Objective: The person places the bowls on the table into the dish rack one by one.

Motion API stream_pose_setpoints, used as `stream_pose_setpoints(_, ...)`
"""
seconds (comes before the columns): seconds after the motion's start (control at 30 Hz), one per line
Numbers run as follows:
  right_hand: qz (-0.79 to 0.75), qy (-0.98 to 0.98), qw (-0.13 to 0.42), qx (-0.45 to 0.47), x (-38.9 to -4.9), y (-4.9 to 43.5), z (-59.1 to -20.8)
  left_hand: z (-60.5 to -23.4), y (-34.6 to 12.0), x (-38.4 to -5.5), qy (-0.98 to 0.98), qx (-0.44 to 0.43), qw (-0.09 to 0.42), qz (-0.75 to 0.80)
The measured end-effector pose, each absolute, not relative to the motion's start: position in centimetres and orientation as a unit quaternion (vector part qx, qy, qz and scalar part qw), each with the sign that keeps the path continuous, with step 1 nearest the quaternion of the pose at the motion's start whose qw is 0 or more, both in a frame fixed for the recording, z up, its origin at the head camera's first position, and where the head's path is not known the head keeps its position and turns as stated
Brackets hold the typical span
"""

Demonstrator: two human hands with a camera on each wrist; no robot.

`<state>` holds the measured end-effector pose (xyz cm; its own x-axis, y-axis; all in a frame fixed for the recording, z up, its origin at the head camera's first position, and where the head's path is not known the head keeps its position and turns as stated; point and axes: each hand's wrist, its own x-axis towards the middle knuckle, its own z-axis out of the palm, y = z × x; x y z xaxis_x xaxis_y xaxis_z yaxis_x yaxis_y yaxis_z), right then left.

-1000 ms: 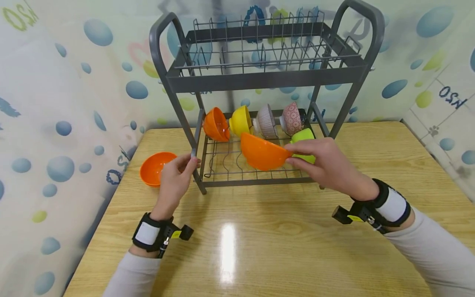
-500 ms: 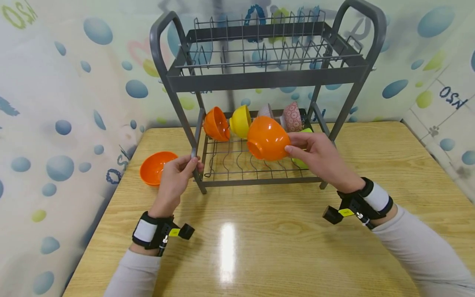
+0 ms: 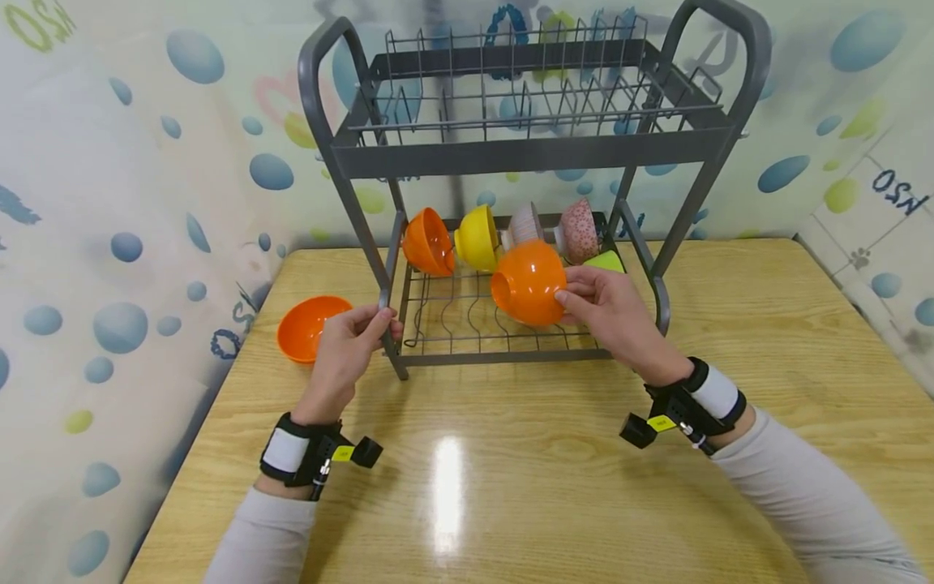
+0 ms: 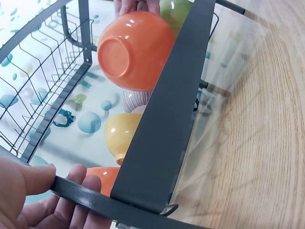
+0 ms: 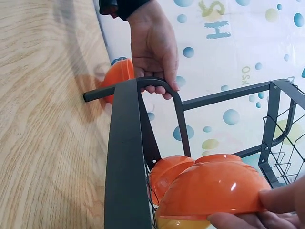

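Observation:
My right hand [image 3: 613, 312] pinches the rim of an orange bowl [image 3: 531, 282] between thumb and fingers. The bowl is tipped on its side, base toward the left, in front of the lower tier of a grey two-tier dish rack [image 3: 533, 152]. My left hand [image 3: 346, 349] grips the rack's left front leg, thumb on the near side. Along the back of the lower tier lean another orange bowl [image 3: 426, 243], a yellow bowl [image 3: 476, 237], a striped whitish bowl [image 3: 524, 223] and a pink patterned bowl [image 3: 580, 231]. A green bowl [image 3: 607, 261] is partly hidden behind my right hand.
One more orange bowl [image 3: 305, 328] stands upright on the wooden table [image 3: 540, 478], left of the rack beside my left hand. The upper tier's wire dividers [image 3: 518, 104] rise above the bowls. A patterned wall [image 3: 131, 251] borders the table's back and left side.
My right hand has turned the orange bowl from rim up onto its side, base now toward the left, and has shifted a little left. My left hand stays on the rack leg.

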<state>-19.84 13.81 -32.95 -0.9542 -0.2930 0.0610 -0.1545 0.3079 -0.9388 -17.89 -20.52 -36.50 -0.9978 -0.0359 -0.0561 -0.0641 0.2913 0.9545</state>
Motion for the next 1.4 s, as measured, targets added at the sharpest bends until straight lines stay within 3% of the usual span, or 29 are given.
stream_pose_setpoints(0.63, -0.528, 0.842, 0.042, -0.107, -19.9, 12.9, -33.6, -36.4, -20.5, -17.7, 0.804, -0.029, 0.01, 0.594)
stream_pose_setpoints(1.4, -0.457, 0.879, -0.037, -0.133, -20.1, 12.2, -34.2, -36.5, -20.6, -17.7, 0.8, -0.029, 0.016, 0.599)
